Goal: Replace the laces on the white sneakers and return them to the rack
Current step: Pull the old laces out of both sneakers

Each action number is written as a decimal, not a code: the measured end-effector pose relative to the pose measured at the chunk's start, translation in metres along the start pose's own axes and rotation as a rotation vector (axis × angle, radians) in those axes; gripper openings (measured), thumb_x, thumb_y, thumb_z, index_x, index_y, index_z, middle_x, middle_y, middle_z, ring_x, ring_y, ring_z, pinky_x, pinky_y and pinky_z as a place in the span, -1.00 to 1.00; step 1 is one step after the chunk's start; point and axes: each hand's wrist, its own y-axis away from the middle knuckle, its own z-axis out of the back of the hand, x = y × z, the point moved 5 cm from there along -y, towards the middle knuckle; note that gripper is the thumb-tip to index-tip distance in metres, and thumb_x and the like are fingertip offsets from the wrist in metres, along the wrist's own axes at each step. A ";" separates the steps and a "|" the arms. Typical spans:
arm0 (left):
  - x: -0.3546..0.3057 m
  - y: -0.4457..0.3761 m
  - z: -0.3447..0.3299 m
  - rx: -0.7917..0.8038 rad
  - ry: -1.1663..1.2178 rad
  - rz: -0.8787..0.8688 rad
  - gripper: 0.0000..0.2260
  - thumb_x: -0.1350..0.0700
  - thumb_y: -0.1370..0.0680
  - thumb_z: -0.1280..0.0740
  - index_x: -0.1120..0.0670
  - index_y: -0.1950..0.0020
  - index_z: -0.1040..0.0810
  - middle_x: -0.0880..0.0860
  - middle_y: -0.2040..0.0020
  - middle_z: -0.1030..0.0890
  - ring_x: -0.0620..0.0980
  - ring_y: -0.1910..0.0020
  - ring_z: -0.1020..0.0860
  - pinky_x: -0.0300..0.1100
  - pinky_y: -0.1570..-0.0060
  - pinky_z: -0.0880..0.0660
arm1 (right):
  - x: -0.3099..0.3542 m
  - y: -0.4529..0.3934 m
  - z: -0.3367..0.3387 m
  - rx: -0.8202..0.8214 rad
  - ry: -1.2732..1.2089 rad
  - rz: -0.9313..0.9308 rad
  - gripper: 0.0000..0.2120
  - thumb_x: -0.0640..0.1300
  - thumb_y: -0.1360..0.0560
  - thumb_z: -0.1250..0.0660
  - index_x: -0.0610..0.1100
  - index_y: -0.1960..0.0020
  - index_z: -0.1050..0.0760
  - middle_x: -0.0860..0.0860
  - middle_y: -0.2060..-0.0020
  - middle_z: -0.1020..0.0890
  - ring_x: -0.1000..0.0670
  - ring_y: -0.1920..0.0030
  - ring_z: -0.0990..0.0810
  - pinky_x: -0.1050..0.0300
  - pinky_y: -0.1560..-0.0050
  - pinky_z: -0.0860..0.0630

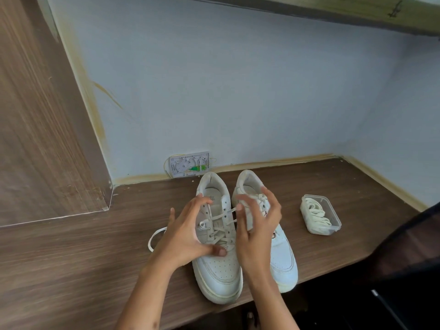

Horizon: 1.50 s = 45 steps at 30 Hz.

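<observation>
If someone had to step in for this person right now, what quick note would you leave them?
Left hand: fingers spread over the left sneaker, thumb on its vamp, gripping nothing.
Right hand: relaxed, open, between the two shoes, over the right sneaker.
Both sneakers stand side by side on the wooden desk, toes toward you. The left one's old lace is loosened, one end trailing on the desk. Spare laces sit in the plastic tub to the right.
Done: loosening started. Left: pull old laces out, thread new ones in both, return shoes to the rack, which is not in view.
</observation>
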 end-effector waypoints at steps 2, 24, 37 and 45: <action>-0.001 0.001 0.000 0.002 -0.001 -0.010 -0.11 -0.28 -0.08 -0.57 -0.37 -0.30 -0.18 -0.38 -0.46 -0.10 -0.26 -0.41 -0.25 0.00 -0.48 0.31 | -0.002 0.005 -0.014 0.173 0.204 0.094 -0.80 -0.08 -0.61 -0.26 0.13 -0.17 -0.55 0.03 -0.51 -0.08 -0.02 -0.56 0.16 0.12 -0.45 -0.01; -0.001 0.002 0.001 0.001 0.006 -0.006 -0.09 -0.29 -0.09 -0.59 -0.34 -0.32 -0.19 -0.33 -0.49 -0.11 -0.27 -0.40 -0.24 -0.03 -0.46 0.33 | -0.008 0.002 -0.009 0.102 0.174 -0.009 -0.83 -0.02 -0.60 -0.27 0.18 -0.12 -0.56 0.09 -0.42 -0.16 0.03 -0.46 -0.01 0.29 -0.33 -0.11; 0.002 0.001 0.000 0.013 0.008 -0.002 -0.09 -0.32 -0.09 -0.58 -0.36 -0.33 -0.18 -0.31 -0.51 -0.08 -0.39 -0.36 -0.10 0.03 -0.47 0.33 | -0.013 -0.004 0.034 -0.443 0.086 -0.170 -0.87 -0.31 -0.54 -0.30 -0.16 0.12 -0.57 -0.01 -0.14 -0.41 0.05 -0.16 -0.28 0.40 -0.06 -0.32; 0.003 0.002 0.000 0.031 -0.008 0.008 -0.08 -0.34 -0.10 -0.57 -0.36 -0.34 -0.15 -0.27 -0.53 -0.06 -0.30 -0.42 -0.11 0.12 -0.49 0.29 | -0.030 -0.013 0.063 -0.487 0.009 -0.339 -0.86 -0.11 -0.58 -0.31 -0.16 0.01 -0.61 -0.08 -0.14 -0.43 0.04 -0.20 -0.24 0.67 0.05 -0.19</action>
